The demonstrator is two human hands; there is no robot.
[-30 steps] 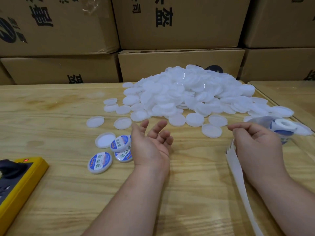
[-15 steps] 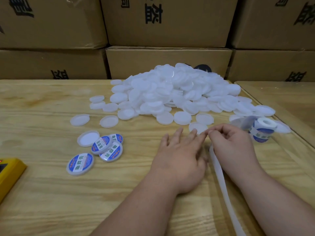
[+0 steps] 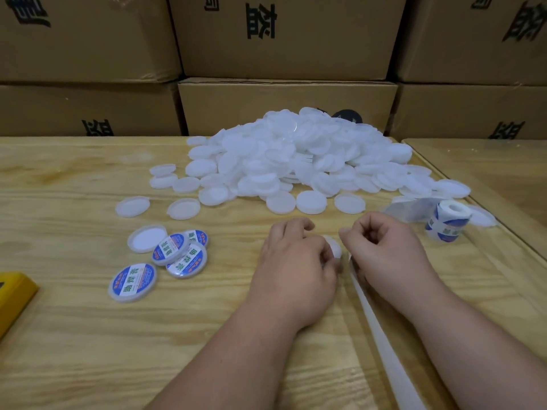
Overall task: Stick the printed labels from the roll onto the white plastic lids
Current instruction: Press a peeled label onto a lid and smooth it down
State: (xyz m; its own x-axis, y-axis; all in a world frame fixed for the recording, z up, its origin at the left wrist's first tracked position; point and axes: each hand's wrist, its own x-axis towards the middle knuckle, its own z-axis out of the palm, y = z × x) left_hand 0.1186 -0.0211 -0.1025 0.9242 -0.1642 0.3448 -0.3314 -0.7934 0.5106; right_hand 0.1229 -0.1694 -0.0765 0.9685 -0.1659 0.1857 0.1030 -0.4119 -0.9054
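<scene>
A big pile of white plastic lids [image 3: 296, 155] lies at the back middle of the wooden table [image 3: 74, 335]. My left hand [image 3: 296, 264] grips one white lid [image 3: 334, 247], mostly hidden under its fingers. My right hand [image 3: 387, 253] sits right beside it with fingers curled, pinching the label strip [image 3: 381, 338], which trails toward the near edge. The label roll [image 3: 447, 224] stands upright just right of my right hand. Several labelled lids [image 3: 133, 282] lie in a cluster to the left, next to one plain lid [image 3: 147, 238].
Stacked cardboard boxes [image 3: 284, 108] wall off the table's back edge. A yellow device [image 3: 13, 294] lies at the left edge. A second wooden table [image 3: 503, 173] adjoins on the right. Loose plain lids [image 3: 132, 206] are scattered left of the pile.
My left hand swung right from beside the labelled lids, went palm down and curled round a white lid. My right hand with the strip moved left to meet it.
</scene>
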